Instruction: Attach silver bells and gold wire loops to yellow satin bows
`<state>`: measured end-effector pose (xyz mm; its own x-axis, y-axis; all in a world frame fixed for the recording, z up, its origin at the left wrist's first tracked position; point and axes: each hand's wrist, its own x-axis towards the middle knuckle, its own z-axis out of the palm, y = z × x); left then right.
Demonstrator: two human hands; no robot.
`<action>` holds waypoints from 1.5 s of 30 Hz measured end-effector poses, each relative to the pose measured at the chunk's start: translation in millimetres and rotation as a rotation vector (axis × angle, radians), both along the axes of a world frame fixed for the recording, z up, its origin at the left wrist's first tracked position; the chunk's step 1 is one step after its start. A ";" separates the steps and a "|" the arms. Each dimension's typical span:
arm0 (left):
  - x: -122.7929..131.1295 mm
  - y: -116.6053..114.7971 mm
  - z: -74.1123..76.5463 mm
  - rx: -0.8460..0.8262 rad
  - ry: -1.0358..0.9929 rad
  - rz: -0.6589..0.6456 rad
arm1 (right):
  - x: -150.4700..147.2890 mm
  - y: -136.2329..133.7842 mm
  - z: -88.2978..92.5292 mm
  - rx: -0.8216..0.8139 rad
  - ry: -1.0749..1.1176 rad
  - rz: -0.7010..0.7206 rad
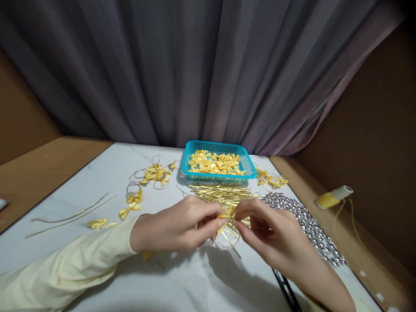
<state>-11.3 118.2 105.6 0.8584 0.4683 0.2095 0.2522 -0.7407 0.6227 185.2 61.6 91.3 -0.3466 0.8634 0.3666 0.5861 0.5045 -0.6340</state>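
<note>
Between my two hands, over the middle of the table, is a small yellow ribbon bow (230, 213). My left hand (186, 223) pinches one side of it between thumb and forefinger. On the other side, the fingertips of my right hand (271, 229) are closed on the bow, near a thin gold cord. A cord loop and a few gold strands hang below the fingertips. Just behind my hands lies a pile of gold twist ties (224, 195). What my curled lower fingers may hold is hidden.
A blue basket (221, 177) of yellow bows stands at the back. Finished-looking bow loops (157, 174) lie left, others (271, 178) right. Silver beads (305, 216) spread along the right side. A thread spool (333, 198) lies on the right ledge; black tweezers (286, 290) lie near my right wrist.
</note>
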 end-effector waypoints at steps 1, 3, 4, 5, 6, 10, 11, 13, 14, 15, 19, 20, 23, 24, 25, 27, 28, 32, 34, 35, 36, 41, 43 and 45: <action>0.0 0.0 0.0 -0.003 -0.006 0.001 | -0.1 -0.3 0.4 0.002 -0.003 0.000; 0.0 0.2 0.0 -0.008 -0.016 0.006 | -0.5 -0.6 1.5 0.008 -0.011 -0.006; 0.0 0.4 -0.1 -0.010 -0.020 0.009 | -0.8 -0.5 2.1 0.007 -0.015 -0.011; 0.0 0.7 -0.2 -0.012 -0.020 0.008 | -1.0 -0.3 2.7 0.003 -0.019 -0.016; -0.1 1.0 -0.3 -0.015 -0.019 0.006 | -1.3 -0.1 3.3 -0.002 -0.024 -0.021; -0.9 2.5 -0.3 -0.058 -0.003 -0.021 | -2.1 -0.6 3.5 0.017 -0.053 -0.032; -1.3 2.8 -0.1 -0.080 0.011 -0.031 | -2.3 -1.1 2.9 0.034 -0.059 -0.030; -2.0 3.2 0.5 -0.116 0.050 -0.045 | -2.3 -2.1 1.4 0.066 -0.068 -0.019; -2.4 3.4 0.9 -0.127 0.070 -0.051 | -2.2 -2.6 0.5 0.078 -0.073 -0.012; -2.7 3.5 1.4 -0.135 0.087 -0.057 | -2.0 -3.0 -0.4 0.083 -0.081 -0.002; -2.9 4.1 2.7 -0.169 0.134 -0.083 | -0.9 -4.2 -2.9 0.097 -0.114 0.036; -2.7 4.2 2.8 -0.177 0.144 -0.086 | -0.7 -4.4 -3.3 0.102 -0.118 0.044; -2.0 4.6 2.4 -0.183 0.162 -0.088 | -0.7 -5.2 -3.2 0.101 -0.112 0.060; -1.8 4.7 2.1 -0.183 0.162 -0.089 | -0.9 -5.3 -2.9 0.091 -0.103 0.061; -1.5 4.9 1.8 -0.183 0.163 -0.090 | -1.1 -5.4 -2.4 0.079 -0.092 0.062; -1.0 5.2 1.5 -0.184 0.158 -0.094 | -1.6 -5.0 -1.4 0.051 -0.078 0.064; -0.8 5.3 1.4 -0.181 0.155 -0.097 | -1.8 -4.6 -1.0 0.038 -0.076 0.065; -0.4 5.2 1.2 -0.110 0.160 -0.092 | -2.5 -3.0 -1.1 0.033 -0.084 0.057; -0.2 4.6 1.3 -0.073 0.163 -0.083 | -2.4 -3.0 -1.5 0.028 -0.088 0.054; 0.0 4.2 1.3 -0.064 0.162 -0.082 | -2.2 -3.1 -1.6 0.021 -0.091 0.056; 0.2 3.9 1.3 -0.060 0.162 -0.083 | -2.0 -3.4 -1.6 0.011 -0.096 0.058; 0.8 3.3 0.8 -0.058 0.157 -0.092 | -1.0 -4.1 -1.1 -0.023 -0.115 0.065; 0.8 3.3 0.2 -0.059 0.155 -0.092 | -1.1 -3.7 -1.4 -0.028 -0.124 0.065; 1.0 3.3 -0.2 -0.062 0.154 -0.090 | -1.4 -3.2 -2.2 -0.029 -0.136 0.059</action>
